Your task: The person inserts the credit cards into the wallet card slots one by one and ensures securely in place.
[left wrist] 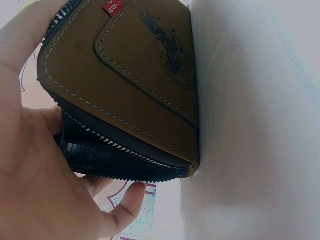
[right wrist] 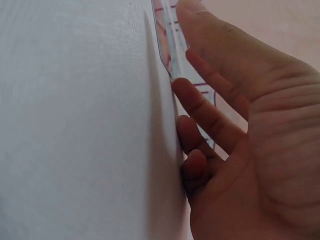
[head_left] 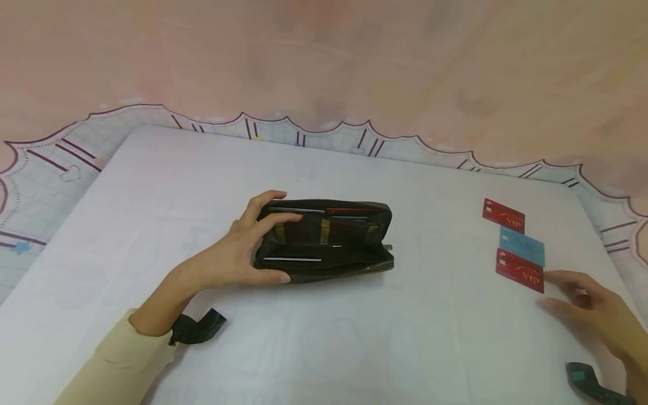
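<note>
A dark zip-around wallet (head_left: 324, 270) stands unzipped on the white tabletop, its brown outer side (left wrist: 135, 75) visible in the left wrist view. My left hand (head_left: 235, 250) grips its left end, thumb on the near edge and fingers at the far side and inside. Card edges show in the pockets: a red card (head_left: 351, 211) behind and a white card (head_left: 292, 259) in front. At the right, a lower red VIP card (head_left: 520, 271) adjoins a blue card (head_left: 522, 246). My right hand (head_left: 594, 309) has its index fingertip at the red card's right edge, thumb apart from it.
Another red VIP card (head_left: 504, 215) lies just beyond the blue one. The white tabletop (head_left: 430, 337) spreads around the wallet. A patterned cloth (head_left: 324, 135) borders the table's far side. Black straps (head_left: 199, 328) are at both wrists.
</note>
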`<state>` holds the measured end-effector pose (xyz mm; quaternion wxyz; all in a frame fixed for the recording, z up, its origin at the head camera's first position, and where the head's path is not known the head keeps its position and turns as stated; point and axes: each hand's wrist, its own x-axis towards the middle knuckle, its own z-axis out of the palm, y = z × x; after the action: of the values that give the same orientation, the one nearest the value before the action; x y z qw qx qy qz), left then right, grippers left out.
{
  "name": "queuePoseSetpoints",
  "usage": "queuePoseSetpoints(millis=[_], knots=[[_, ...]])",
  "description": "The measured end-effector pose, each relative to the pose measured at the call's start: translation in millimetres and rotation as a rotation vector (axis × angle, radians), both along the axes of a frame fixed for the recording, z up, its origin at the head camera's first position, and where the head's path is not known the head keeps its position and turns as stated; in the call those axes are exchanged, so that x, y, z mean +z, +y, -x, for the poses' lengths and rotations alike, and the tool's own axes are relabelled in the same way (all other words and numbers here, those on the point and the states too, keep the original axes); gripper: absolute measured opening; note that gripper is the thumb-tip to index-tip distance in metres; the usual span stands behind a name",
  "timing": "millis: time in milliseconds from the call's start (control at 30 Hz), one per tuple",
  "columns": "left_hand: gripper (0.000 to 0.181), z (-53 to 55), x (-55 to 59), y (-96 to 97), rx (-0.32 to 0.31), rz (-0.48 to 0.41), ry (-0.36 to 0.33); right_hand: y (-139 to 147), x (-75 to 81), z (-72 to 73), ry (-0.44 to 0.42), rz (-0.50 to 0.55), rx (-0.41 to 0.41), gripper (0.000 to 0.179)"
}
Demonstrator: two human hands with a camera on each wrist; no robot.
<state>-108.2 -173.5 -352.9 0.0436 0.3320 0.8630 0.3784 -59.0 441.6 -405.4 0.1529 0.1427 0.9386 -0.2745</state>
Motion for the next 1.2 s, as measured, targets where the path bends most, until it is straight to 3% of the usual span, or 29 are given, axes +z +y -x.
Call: queuePoseSetpoints(millis=[67,133,433,700,867,1200], knots=[[0.083,-0.1,-0.2,-0.1,0.001,0.002,0.001,-3.2,1.3,1.1,-0.033,-0.013,-0.002,0.091],[0.083,0.0,-0.5,-0.2,0.005,0.003,-0.002,-7.6,1.5,2.0,-0.012,-0.029,0.003,0.092],[0.085,-1.0,-1.0,-1.4,0.026,0.007,-0.023,-28.1,1.2,3.5,0.210,0.008,0.125,0.068],[0.085,-0.9,-0.3,-0.9,0.016,0.008,-0.015,-35.3,1.1,3.9,0.206,-0.040,0.047,0.072],[0.084,-0.9,0.0,-0.6,0.013,0.010,-0.004,-39.8,-0.6,3.7,0.298,-0.029,0.059,0.059],[0.083,-1.0,0.3,-0.4,0.013,0.010,-0.011,-38.7,0.9,8.8,0.322,-0.102,0.096,0.057]])
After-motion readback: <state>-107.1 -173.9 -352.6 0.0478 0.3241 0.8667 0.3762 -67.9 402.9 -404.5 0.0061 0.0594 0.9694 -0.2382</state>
